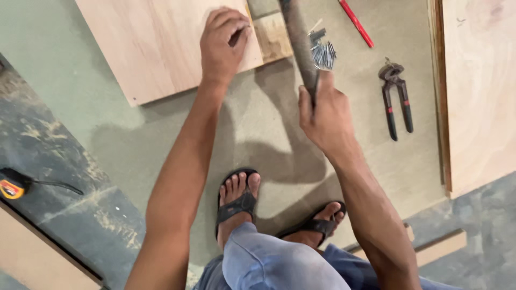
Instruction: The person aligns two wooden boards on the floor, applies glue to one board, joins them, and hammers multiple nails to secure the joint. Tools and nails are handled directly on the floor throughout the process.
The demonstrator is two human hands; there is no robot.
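Observation:
My left hand (pixel 223 43) rests on the right edge of a pale plywood board (pixel 156 45) lying on the floor, fingers pinched together as if holding something small; what it holds is hidden. My right hand (pixel 325 115) grips the dark handle of a hammer (pixel 298 43), which runs up out of the frame so its head is not seen. A small pile of steel nails (pixel 322 52) lies on the floor just right of the handle. A smaller wood piece (pixel 273 36) sits beside the board under the handle.
Black pincers with red grips (pixel 396 99) lie to the right, with a red pencil (pixel 356 22) above them. A large plywood sheet (pixel 478 91) fills the right edge. A tape measure (pixel 13 185) sits at far left. My sandalled feet (pixel 239 201) stand below.

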